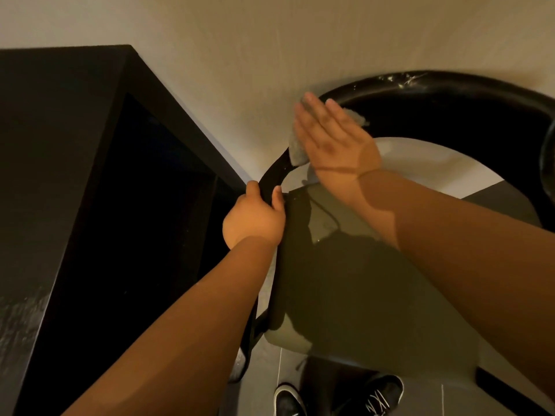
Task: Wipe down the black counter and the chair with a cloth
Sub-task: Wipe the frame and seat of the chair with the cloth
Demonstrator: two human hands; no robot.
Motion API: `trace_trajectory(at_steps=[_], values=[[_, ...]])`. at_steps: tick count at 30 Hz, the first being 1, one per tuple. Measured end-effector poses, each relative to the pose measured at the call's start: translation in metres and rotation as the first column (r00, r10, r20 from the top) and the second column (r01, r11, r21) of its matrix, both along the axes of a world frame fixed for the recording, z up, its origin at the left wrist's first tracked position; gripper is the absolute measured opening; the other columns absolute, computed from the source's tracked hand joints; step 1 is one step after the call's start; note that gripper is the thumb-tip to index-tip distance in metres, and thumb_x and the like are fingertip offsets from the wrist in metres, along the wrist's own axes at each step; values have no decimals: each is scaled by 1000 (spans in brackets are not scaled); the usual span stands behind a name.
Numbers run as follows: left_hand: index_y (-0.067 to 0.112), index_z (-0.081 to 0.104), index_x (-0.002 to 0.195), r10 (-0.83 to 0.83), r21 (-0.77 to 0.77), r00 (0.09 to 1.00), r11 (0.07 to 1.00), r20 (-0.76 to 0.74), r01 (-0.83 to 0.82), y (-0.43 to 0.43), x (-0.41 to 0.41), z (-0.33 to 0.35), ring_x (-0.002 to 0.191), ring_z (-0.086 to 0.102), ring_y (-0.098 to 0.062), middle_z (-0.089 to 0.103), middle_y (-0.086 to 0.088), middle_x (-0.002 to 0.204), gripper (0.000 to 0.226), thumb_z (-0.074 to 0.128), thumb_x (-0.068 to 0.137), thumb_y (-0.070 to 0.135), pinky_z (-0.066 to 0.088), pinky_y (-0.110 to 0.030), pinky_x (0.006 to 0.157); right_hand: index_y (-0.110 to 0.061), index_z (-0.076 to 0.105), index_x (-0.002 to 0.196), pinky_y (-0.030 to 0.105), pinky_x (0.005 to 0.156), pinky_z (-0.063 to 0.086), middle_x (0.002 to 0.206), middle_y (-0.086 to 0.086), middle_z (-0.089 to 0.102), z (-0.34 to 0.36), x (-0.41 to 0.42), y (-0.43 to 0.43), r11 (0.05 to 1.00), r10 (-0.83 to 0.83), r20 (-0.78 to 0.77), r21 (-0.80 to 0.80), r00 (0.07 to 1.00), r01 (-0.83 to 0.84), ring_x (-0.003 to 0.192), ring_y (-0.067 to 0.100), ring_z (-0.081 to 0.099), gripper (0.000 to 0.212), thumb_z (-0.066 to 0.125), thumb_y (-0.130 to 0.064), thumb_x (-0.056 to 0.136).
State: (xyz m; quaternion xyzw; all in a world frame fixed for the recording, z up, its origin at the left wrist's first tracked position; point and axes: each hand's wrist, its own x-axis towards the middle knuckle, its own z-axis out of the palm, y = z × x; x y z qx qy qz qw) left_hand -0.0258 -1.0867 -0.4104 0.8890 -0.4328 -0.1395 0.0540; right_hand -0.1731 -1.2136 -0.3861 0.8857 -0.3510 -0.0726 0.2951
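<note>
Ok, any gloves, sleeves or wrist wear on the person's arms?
No gloves or sleeves: both forearms are bare to the frame edge. The left hand wears no watch. At the wrist of the right hand runs a thin dark line; band or shadow, cannot tell.

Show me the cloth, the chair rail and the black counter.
cloth (296, 152): head view, grey lower corner.
chair rail (420, 85): head view, curved black top.
black counter (45, 145): head view, top surface.

Bare forearms; black shoes, white laces, pale sole edging.
</note>
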Motion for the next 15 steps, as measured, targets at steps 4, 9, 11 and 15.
trace_trajectory(at_steps=[4, 9, 11, 15], values=[[23, 49, 134, 10, -2, 1000, 1000, 4, -10, 1, 0, 1, 66, 57, -17, 55, 2, 84, 55, 32, 105, 66, 41, -33, 53, -5, -1, 165, 53, 123, -17, 172, 23, -7, 3, 18, 12, 992, 103, -137, 83, 985, -92, 158, 41, -14, 76, 31, -38, 104], [24, 49, 135, 18, 4, 1000, 1000, 9, -18, -1, 0, 1, 66, 57, -16, 55, 3, 82, 55, 32, 104, 67, 47, -33, 56, -13, 36, 161, 41, 124, -21, 169, 12, 29, -3, 20, 2, 975, 94, 56, 195, 994, -103, 159, 26, 15, 57, 17, -27, 109], [25, 48, 138, 19, 8, 1000, 1000, 8, -19, -1, -1, 1, 67, 57, -15, 54, 4, 83, 56, 33, 104, 67, 46, -32, 55, -11, 59, 147, 35, 129, -7, 157, 9, 50, 2, -1, -2, 983, 85, 259, 138, 962, -124, 151, 25, 35, 68, 4, -27, 110], [25, 46, 142, 20, 14, 1000, 1000, 11, -20, -2, 0, 1, 67, 56, -15, 54, 4, 87, 59, 31, 104, 68, 47, -33, 55, -6, 42, 155, 53, 129, 1, 160, 20, 40, 15, -1, -28, 997, -32, 34, 73, 999, 30, 154, 36, 28, 64, 34, -48, 108]])
